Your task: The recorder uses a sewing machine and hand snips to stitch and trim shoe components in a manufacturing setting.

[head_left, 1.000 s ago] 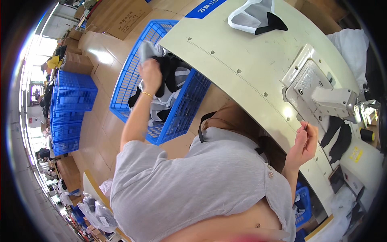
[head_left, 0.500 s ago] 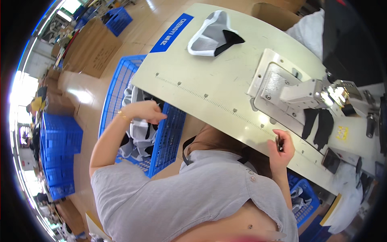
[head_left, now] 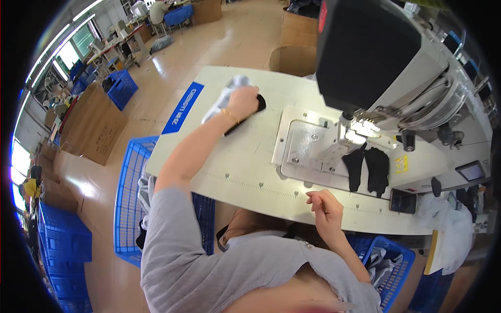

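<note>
My left hand (head_left: 242, 103) reaches over the far left of the pale table (head_left: 229, 156). Its fingers are closed on a soft grey, white and black fabric piece (head_left: 222, 101), partly covered by the hand. Just above the table's near edge is my right hand (head_left: 327, 211), fingers curled in; whatever lies inside them is hidden. To the right of that hand, two black fabric pieces (head_left: 377, 169) lie side by side by the sewing machine's clamp plate (head_left: 300, 148).
The sewing machine head (head_left: 370, 52) rises at the right. A phone (head_left: 403, 201) lies near the table's right end. Blue baskets with fabric pieces stand left (head_left: 122, 208) and right (head_left: 399, 266) of me. Cardboard boxes (head_left: 94, 125) stand on the floor.
My left hand has moved from over the left basket to the fabric piece on the table and taken hold of it. The dark metal tool seen in my right hand no longer shows. The view has shifted.
</note>
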Demonstrator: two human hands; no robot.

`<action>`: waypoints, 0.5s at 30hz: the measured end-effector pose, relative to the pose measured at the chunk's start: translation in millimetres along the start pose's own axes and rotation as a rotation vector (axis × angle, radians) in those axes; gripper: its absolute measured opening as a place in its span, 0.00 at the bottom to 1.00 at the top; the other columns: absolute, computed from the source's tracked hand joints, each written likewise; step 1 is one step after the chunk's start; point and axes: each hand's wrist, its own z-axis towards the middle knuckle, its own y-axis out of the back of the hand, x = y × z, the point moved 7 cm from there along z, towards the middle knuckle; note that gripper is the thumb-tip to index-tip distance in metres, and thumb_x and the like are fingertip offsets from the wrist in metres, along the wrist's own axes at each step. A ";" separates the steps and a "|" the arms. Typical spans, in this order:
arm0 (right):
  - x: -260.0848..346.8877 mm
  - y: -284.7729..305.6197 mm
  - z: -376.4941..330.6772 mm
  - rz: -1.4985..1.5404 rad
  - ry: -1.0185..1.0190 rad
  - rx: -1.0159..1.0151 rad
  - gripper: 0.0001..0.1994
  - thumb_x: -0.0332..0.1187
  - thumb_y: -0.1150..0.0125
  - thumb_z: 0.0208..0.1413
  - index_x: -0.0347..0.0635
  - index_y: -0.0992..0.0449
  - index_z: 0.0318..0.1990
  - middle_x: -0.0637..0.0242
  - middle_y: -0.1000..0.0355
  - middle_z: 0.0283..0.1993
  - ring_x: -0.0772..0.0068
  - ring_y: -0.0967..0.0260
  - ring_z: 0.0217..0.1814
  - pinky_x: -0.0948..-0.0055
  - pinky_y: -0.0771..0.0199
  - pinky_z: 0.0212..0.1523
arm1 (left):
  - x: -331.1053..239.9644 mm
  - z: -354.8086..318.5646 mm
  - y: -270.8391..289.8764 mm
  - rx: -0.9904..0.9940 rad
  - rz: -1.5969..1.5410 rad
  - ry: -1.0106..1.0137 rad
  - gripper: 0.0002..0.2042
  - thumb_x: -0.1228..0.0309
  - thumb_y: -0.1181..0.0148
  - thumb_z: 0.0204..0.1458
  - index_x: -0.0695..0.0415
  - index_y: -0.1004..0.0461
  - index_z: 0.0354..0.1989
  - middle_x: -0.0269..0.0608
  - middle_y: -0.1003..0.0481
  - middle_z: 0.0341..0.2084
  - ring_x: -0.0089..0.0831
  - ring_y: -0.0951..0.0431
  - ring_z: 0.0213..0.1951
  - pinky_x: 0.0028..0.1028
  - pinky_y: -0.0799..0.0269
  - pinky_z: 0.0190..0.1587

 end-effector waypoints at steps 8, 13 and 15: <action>-19.4 -21.5 47.6 0.208 -0.033 -0.191 0.25 0.19 0.36 0.46 0.39 0.31 0.54 0.61 0.30 0.50 0.68 0.28 0.48 0.72 0.29 0.49 | -199.7 -123.1 84.4 0.272 -0.391 -0.223 0.08 0.74 0.46 0.44 0.62 0.33 0.32 0.52 0.27 0.15 0.53 0.25 0.22 0.46 0.30 0.28; -44.0 -14.4 39.0 0.230 -0.094 -0.104 0.10 0.18 0.37 0.47 0.35 0.23 0.39 0.65 0.26 0.30 0.73 0.26 0.36 0.74 0.28 0.40 | -179.8 -126.2 68.4 0.399 -0.699 -0.319 0.08 0.76 0.47 0.43 0.63 0.23 0.30 0.48 0.26 0.18 0.36 0.25 0.22 0.32 0.31 0.27; -37.1 -6.0 34.7 0.191 -0.143 0.034 0.10 0.19 0.37 0.47 0.36 0.23 0.39 0.65 0.27 0.30 0.73 0.29 0.34 0.74 0.29 0.39 | -171.8 -124.2 63.5 0.597 -0.669 -0.236 0.09 0.78 0.48 0.42 0.63 0.23 0.31 0.48 0.26 0.19 0.34 0.25 0.23 0.31 0.31 0.28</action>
